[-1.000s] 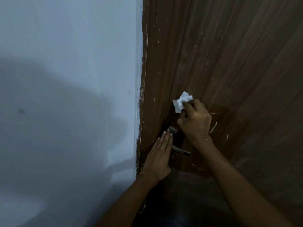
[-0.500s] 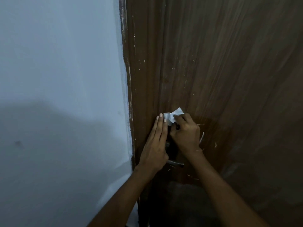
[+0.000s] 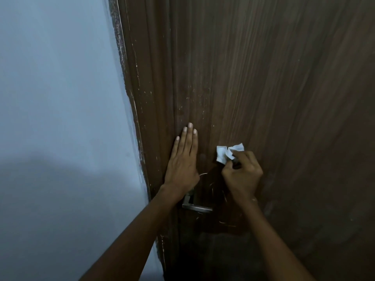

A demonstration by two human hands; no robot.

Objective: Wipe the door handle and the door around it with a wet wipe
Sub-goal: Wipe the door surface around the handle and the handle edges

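Against the door (image 3: 263, 98), above and right of the door handle (image 3: 197, 207), the crumpled wet wipe (image 3: 225, 154) sits pinched in the right hand (image 3: 241, 175), having slid rightwards. Left hand (image 3: 182, 163) has climbed, flat and empty, bracing the panel near the wall (image 3: 60, 98). I judge surround-wiping underway. No writing shows.

A pale blue-white wall (image 3: 60, 98) is being shown along the left side — its lower part is being covered by a broad, soft shadow (image 3: 71, 209). A rough, chipped paint edge (image 3: 129, 94) is being displayed at its right border.
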